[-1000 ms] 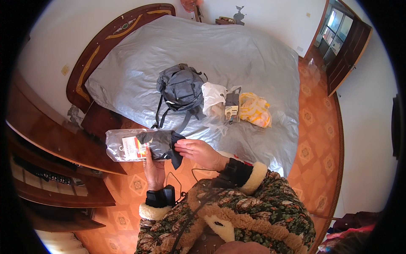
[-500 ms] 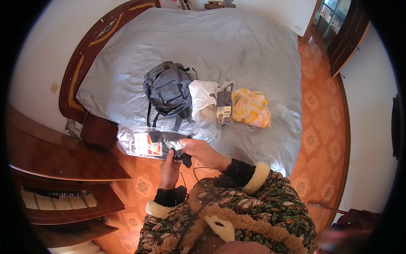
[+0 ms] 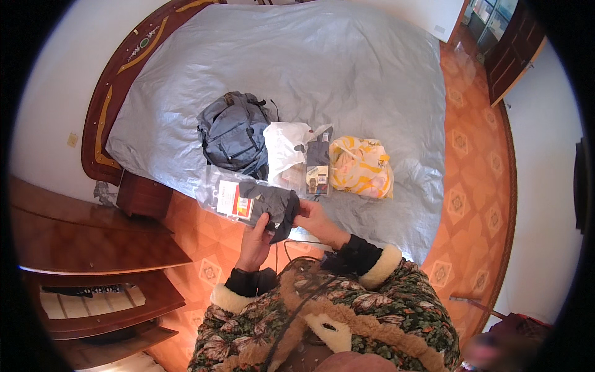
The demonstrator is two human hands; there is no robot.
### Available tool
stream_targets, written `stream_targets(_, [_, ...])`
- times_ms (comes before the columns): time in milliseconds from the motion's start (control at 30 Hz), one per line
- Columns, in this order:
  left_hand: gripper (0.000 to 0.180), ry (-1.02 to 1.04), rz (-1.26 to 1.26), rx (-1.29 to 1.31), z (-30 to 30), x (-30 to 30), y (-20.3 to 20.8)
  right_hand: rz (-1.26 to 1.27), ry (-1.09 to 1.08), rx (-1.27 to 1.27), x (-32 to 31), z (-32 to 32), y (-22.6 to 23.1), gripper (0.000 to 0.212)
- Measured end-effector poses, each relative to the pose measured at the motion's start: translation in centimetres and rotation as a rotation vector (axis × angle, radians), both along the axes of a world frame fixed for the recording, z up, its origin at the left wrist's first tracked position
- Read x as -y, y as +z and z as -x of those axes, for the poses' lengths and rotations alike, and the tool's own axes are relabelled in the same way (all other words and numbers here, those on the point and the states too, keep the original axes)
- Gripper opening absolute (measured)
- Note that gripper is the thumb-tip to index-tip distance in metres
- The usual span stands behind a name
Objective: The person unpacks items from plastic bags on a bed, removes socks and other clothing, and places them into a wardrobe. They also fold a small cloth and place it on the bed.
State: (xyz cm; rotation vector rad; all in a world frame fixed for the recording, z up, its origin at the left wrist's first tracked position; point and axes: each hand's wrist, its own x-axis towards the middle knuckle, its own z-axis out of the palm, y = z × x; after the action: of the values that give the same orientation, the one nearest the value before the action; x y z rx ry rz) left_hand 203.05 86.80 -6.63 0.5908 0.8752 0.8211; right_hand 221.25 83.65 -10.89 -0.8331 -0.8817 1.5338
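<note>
My left hand (image 3: pixel 253 245) is closed on the near edge of a clear plastic package (image 3: pixel 217 191), its thumb lying on top. Inside is folded dark cloth (image 3: pixel 263 199), beside a white, red and yellow label (image 3: pixel 235 201). Some of the cloth sticks out at the package's right end, where my right hand (image 3: pixel 317 223) pinches it; those fingertips are partly hidden behind the cloth. Beyond the package a grey-blue backpack (image 3: pixel 232 133) lies on the bed. To its right are a white plastic bag (image 3: pixel 287 146), a flat dark packaged item (image 3: pixel 318 158) and a yellow-and-white bag (image 3: pixel 359 164).
The bed (image 3: pixel 347 74) has a silver-grey cover and a carved wooden headboard (image 3: pixel 99 118). A small dark red cabinet (image 3: pixel 144 195) stands by it, with wooden furniture with shelves (image 3: pixel 93 242) at the near left. A door (image 3: pixel 517 49) stands ajar at the far right.
The package has shifted slightly right and toward me, and more dark cloth shows at its right end. My right hand has moved right with the cloth. The view has shifted a little.
</note>
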Motion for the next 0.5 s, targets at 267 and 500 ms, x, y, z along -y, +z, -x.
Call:
stream_targets(267, [0.030, -0.316, 0.030, 0.025, -2.7, -2.6, -0.9, 0.279, -0.312, 0.033, -0.7, -0.3, 0.4, 0.038])
stream_targets(500, [0.041, -0.712, 0.055, -0.050, -2.1, -6.1, -1.7, 0.407, -0.619, -0.100, -1.6, 2.6, -0.9, 0.028])
